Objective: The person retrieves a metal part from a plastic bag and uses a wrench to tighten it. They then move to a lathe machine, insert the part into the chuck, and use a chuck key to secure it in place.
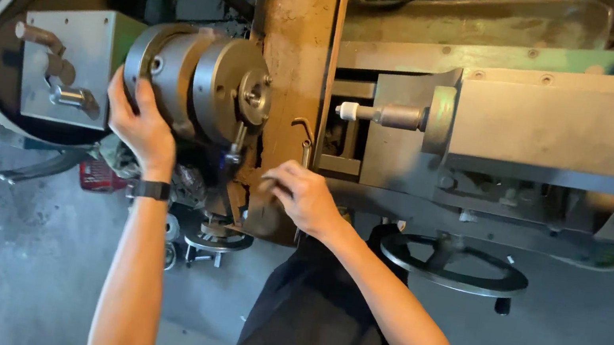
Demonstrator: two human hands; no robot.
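I look down on a metal lathe. My left hand (pixel 139 123) presses against the near rim of the round grey chuck (pixel 200 81), fingers spread on it, a black watch (pixel 151 190) on the wrist. My right hand (pixel 302 194) is curled by the lathe's rusty brown carriage (pixel 296 51), fingertips pinched near a dark chuck key (pixel 233 156) hanging below the chuck; whether it grips anything I cannot tell. A small workpiece stub (pixel 254 96) sits in the chuck's centre.
The grey tailstock (pixel 546 126) with its white-tipped centre (pixel 349 110) lies to the right. A grey headstock box with levers (pixel 66 66) is on the left. Two handwheels (pixel 454 265) (pixel 217 240) hang below over the concrete floor.
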